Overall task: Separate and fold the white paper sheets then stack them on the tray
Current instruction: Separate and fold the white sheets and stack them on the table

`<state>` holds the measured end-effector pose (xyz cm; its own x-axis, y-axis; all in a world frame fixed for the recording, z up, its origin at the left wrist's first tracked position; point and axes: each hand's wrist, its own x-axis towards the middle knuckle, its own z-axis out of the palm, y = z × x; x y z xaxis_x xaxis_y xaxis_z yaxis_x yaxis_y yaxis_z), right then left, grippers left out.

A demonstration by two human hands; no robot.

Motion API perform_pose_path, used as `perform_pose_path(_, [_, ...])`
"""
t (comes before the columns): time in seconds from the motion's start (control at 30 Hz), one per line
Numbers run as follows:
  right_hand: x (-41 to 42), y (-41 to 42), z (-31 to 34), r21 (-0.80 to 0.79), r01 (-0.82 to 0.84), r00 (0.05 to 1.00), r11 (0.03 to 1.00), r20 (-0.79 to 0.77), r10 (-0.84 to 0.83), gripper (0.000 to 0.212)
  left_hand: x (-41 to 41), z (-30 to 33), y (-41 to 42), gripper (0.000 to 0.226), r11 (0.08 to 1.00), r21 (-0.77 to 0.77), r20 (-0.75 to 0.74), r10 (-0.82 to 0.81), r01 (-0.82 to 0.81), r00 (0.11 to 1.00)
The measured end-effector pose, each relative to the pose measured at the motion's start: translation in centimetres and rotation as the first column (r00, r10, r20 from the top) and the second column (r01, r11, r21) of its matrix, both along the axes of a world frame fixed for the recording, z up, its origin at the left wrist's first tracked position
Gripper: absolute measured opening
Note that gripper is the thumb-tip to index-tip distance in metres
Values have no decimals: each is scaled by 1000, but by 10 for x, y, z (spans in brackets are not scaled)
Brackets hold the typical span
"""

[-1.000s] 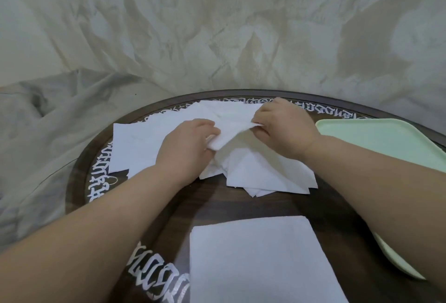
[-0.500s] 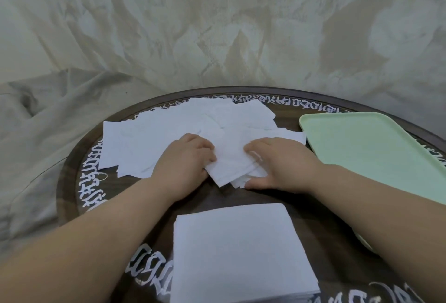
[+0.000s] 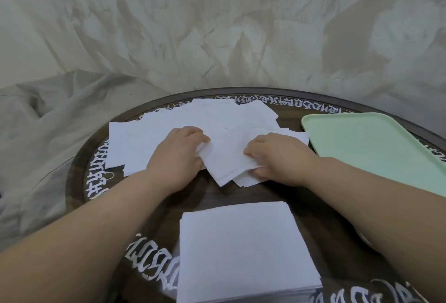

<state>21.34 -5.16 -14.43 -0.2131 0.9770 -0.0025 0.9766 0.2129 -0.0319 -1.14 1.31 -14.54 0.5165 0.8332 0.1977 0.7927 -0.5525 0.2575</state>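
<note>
Pinching one folded sheet [image 3: 223, 157] from both sides, left hand [image 3: 177, 157] at 9 o'clock, right hand [image 3: 277, 157] at 3; tray [image 3: 376, 148] at 2, stack [image 3: 243, 252] at 6.

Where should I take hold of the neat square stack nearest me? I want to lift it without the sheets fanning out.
Grip the neat square stack at two opposite side edges, coming in from the left and right with thumbs on top and fingers slid beneath. It lies flat on the table, its layered edge shows at the near right, and both flanks look free of other paper.
</note>
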Motion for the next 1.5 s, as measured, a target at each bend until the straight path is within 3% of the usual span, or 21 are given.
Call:
perform_pose_path(0.1, [1, 0, 1, 84, 23, 1000, 996, -12, -22, 21, -9, -2, -8, 42, 1000, -16, 43, 17, -16, 999])
perform_pose_path(0.37, [-5, -2, 64, 352, 252, 957, 901, -231, -177, 22, -22, 37, -25, 25, 983, 69, 285, 145, -171, 948])
perform_pose_path(0.47, [-14, -13, 93, 425, 287, 947, 858, -262, -186, 21, -17, 63, -41, 12, 991, -72, 428, 136, -117, 893])
perform_pose_path(0.53, [-30, -27, 112, 468, 258, 943, 845, -311, -116, 23, -10, 84, -59, 38, 932, -354, 596, 161, 78, 787])
perform_pose_path(0.6, [-53, -44, 126, 466, 178, 924, 866, -383, 17, 20, -2, 103, -80, 68, 784, -530, 736, 235, 324, 634])
perform_pose_path(0.67, [-81, -65, 137, 388, 59, 887, 920, -443, 130, 15, 1, 118, -98, 54, 741, -511, 821, 271, 436, 502])
perform_pose_path(0.8, [-111, -109, 144, 355, -169, 880, 919, -366, 303, 36, -15, 138, -123, 19, 783, -538, 840, 530, 312, 116])
perform_pose_path(0.87, [-118, -130, 144, 353, -175, 860, 919, -401, 317, 37, -31, 140, -136, 8, 756, -570, 802, 597, 322, 18])
perform_pose_path(0.93, [-124, -147, 140, 394, -79, 781, 916, -546, 303, 25, -45, 139, -152, 16, 752, -574, 788, 615, 324, -31])
perform_pose_path(1.0, [-128, -159, 134, 422, 162, 614, 892, -750, 244, 14, -55, 136, -168, 21, 764, -553, 784, 612, 331, -101])
perform_pose_path(1.07, [-129, -165, 129, 308, 440, 392, 843, -911, 128, 18, -65, 131, -182, 18, 758, -545, 767, 624, 359, -152])
perform_pose_path(1.13, [-129, -168, 120, 69, 576, 142, 814, -990, -16, 25, -72, 122, -194, 25, 721, -538, 726, 659, 436, -194])
perform_pose_path(1.2, [-131, -168, 112, -219, 435, -211, 873, -968, -138, 42, -77, 111, -202, 34, 685, -536, 682, 696, 493, -224])
perform_pose_path(1.23, [-131, -168, 106, -310, 309, -340, 899, -919, -200, 45, -79, 106, -205, 34, 675, -537, 666, 707, 505, -237])
perform_pose_path(1.27, [-132, -169, 102, -351, 209, -394, 913, -884, -250, 38, -79, 101, -208, 33, 672, -536, 655, 713, 511, -251])
perform_pose_path(1.3, [-132, -171, 98, -350, 154, -381, 924, -884, -271, 27, -80, 96, -209, 32, 673, -530, 652, 712, 516, -261])
perform_pose_path(1.37, [-130, -172, 88, -299, 171, -255, 939, -934, -251, 9, -80, 88, -209, 30, 677, -526, 649, 711, 515, -272])
perform_pose_path(1.43, [-126, -170, 78, -263, 248, -170, 932, -959, -225, 6, -83, 81, -204, 31, 682, -519, 657, 704, 516, -270])
perform_pose_path(1.5, [-122, -165, 72, -241, 306, -151, 921, -967, -203, 5, -86, 75, -194, 34, 687, -525, 665, 699, 503, -261])
